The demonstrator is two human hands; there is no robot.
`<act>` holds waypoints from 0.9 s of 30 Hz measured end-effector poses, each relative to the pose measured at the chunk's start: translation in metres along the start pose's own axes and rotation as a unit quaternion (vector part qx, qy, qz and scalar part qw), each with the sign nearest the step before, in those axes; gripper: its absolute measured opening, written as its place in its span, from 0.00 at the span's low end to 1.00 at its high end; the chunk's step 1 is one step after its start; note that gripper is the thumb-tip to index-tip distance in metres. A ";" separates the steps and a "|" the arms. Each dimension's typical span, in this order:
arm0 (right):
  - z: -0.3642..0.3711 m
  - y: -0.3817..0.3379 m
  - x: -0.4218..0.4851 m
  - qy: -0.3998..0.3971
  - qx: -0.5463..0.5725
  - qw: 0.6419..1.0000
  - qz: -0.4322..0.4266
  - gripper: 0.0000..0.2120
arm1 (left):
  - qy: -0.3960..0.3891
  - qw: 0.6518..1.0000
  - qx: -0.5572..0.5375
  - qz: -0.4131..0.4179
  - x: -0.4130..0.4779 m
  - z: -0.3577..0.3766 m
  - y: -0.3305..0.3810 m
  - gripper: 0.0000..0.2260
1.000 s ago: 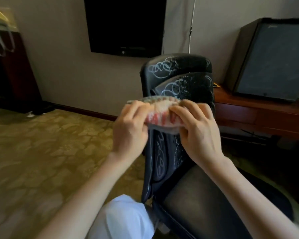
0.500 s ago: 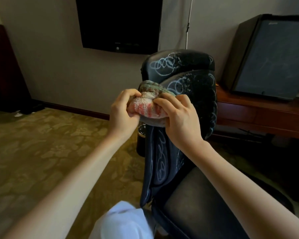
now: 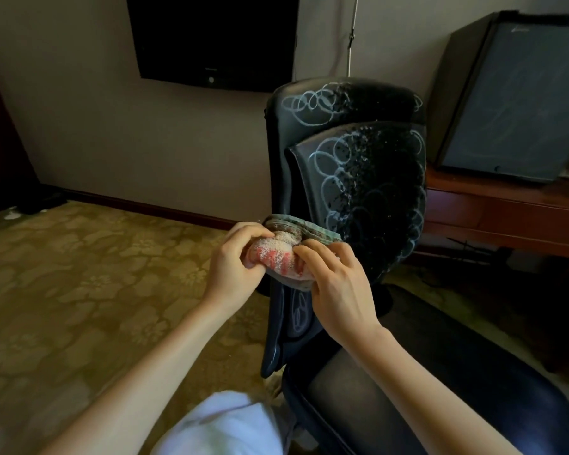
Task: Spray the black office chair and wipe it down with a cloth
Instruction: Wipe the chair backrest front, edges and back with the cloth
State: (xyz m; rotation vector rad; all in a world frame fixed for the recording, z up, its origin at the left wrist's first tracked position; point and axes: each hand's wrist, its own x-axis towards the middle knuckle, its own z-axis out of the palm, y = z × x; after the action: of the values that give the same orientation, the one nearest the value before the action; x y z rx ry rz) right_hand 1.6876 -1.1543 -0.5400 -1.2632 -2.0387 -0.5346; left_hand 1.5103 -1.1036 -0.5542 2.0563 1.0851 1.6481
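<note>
The black office chair (image 3: 368,178) stands in front of me, its backrest marked with pale looping scribbles and speckled with droplets; its dark seat fills the lower right. A folded cloth (image 3: 278,254), pink-and-white striped with a grey-green edge, is bunched between both hands just left of the backrest's lower edge. My left hand (image 3: 234,264) grips the cloth's left side. My right hand (image 3: 339,290) holds its right side, fingers curled over it. No spray bottle is in view.
A dark television (image 3: 211,41) hangs on the wall behind. A black cabinet (image 3: 519,93) sits on a wooden desk (image 3: 506,215) at the right. Patterned carpet (image 3: 79,290) spreads to the left. My white-clad knee (image 3: 224,425) shows at the bottom.
Both hands have folded the cloth from a spread strip into a tighter bundle and drawn closer together. They sit lower against the backrest as my view has tilted upward.
</note>
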 end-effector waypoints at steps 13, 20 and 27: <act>-0.002 0.005 0.007 0.007 -0.001 1.000 0.003 0.20 | -0.022 0.997 -0.032 -0.064 0.006 -0.001 0.004 0.22; -0.012 -0.002 -0.002 -0.009 0.013 1.000 0.010 0.20 | -0.013 0.999 -0.004 -0.050 -0.005 -0.006 0.018 0.24; -0.030 -0.009 -0.026 -0.034 0.046 0.998 -0.003 0.24 | -0.004 0.999 0.033 -0.021 -0.033 -0.016 0.042 0.23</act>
State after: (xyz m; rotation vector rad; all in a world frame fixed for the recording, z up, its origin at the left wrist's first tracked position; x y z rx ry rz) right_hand 1.6976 -1.1938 -0.5377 -1.2359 -2.1002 -0.4004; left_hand 1.5089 -1.1587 -0.5465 2.0643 1.1857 1.6026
